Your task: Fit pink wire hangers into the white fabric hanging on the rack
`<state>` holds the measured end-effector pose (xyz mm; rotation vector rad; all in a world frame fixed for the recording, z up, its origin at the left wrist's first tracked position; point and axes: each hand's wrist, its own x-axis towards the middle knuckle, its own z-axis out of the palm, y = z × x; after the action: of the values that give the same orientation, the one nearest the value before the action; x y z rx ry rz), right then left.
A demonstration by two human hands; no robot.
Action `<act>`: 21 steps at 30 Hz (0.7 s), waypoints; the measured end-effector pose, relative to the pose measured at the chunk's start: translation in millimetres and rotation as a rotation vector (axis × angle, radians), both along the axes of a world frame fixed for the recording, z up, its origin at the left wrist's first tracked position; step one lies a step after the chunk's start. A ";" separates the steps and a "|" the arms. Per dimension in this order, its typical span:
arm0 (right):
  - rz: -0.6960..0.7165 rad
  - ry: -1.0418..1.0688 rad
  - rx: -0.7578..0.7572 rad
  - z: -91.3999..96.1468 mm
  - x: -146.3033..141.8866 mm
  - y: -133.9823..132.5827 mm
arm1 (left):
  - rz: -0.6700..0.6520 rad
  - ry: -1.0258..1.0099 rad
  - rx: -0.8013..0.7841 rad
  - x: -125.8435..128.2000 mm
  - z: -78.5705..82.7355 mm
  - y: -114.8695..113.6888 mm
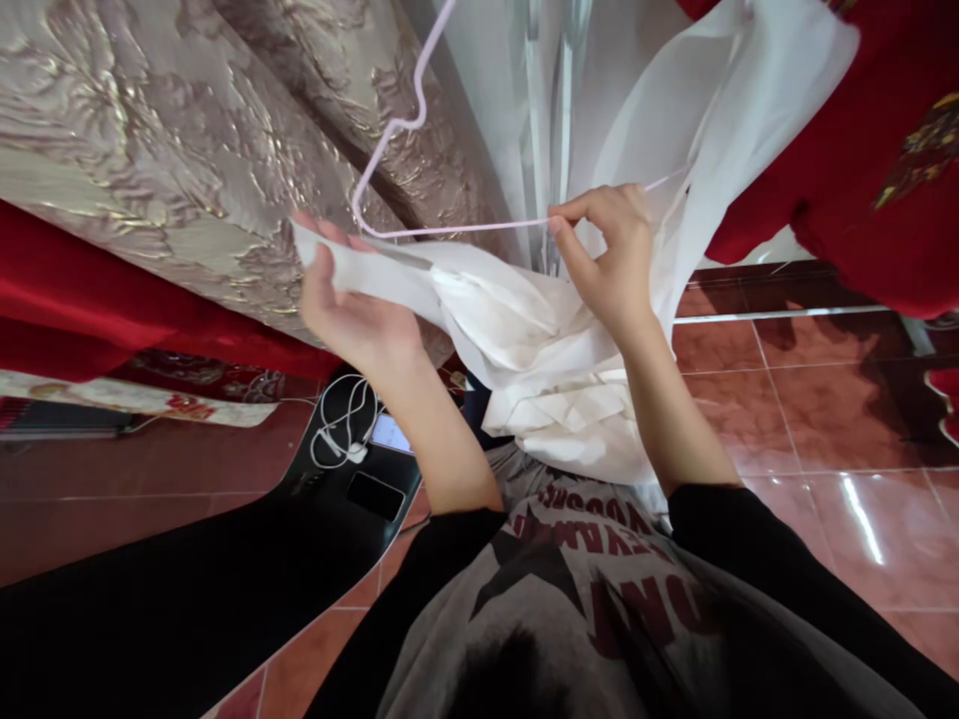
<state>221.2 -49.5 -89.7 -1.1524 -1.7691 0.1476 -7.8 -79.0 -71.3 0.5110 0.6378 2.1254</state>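
Observation:
A white sheer garment hangs in front of me, its folds bunched against my shirt and its far part rising to the upper right. My left hand grips an edge of that cloth between thumb and fingers, palm turned up. Pinched in my right hand is the lower bar of a pale pink hanger. The hanger's left corner is bare, just above my left hand. Its right end runs into the white cloth, where the rest is hidden. The top of the hanger leaves the picture.
A beige embossed curtain hangs at the left, with red fabric beneath. More red fabric hangs at the right. A black seat bears a white cable and two phones. Red tiles cover the floor.

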 end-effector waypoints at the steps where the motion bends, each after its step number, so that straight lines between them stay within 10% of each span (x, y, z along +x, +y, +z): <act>1: 0.000 -0.009 -0.002 -0.2 -1.4 -0.3 | 0.046 0.011 -0.097 4.2 -12.6 2.4; 7: -0.031 -0.057 -0.059 -0.4 -11.3 -5.8 | -0.331 0.144 -0.153 53.2 -27.1 11.1; 14: 0.082 0.053 0.159 13.7 5.5 -19.6 | -0.298 0.300 -0.125 75.2 -9.1 0.9; 17: -0.225 0.415 0.396 8.1 29.7 -23.2 | -0.297 0.323 -0.030 73.1 -12.7 1.7; 21: -0.188 0.664 0.185 -28.3 65.1 -6.6 | -0.299 0.302 0.022 76.0 -16.0 3.0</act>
<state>286.3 -56.1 -118.0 -0.9794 -1.0616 0.2192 68.2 -76.0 -87.4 0.8930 0.6591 1.7899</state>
